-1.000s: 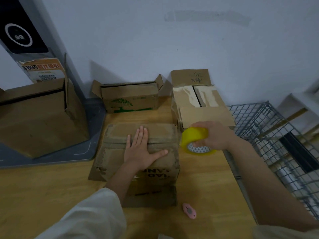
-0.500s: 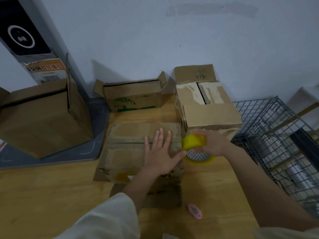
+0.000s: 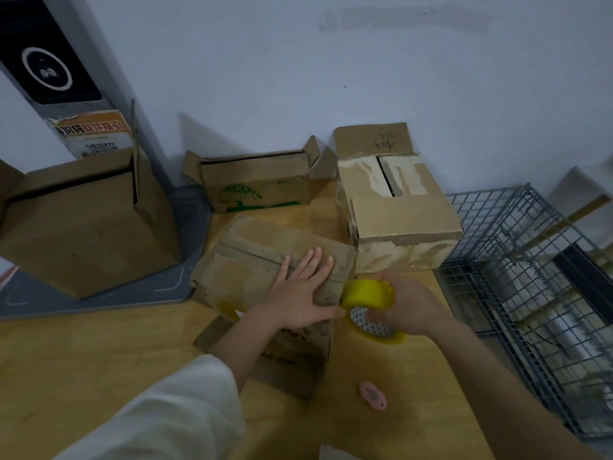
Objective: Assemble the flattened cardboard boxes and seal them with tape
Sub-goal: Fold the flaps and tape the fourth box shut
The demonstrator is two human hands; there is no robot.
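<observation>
The left hand (image 3: pixel 300 295) has slid rightward along the box (image 3: pixel 262 270) top, fingers flat, pressing the flaps shut. The right hand (image 3: pixel 406 305), gripping the tape (image 3: pixel 370 302), has dropped to the box's right edge: sealing looks underway.

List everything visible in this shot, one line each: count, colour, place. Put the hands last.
Worn brown cardboard box: one, centre of table, flaps closed.
Yellow tape roll: one, at that box's right end.
Pink utility cutter: one, on table, near edge.
Other cardboard boxes: three, brown; large one left, green-printed one at back, torn one right.
Wooden table: one, tan.
Wire rack: one, grey, right.
Grey kiosk: one, back left.
Left hand: flat on centre box.
Right hand: holds tape roll.
</observation>
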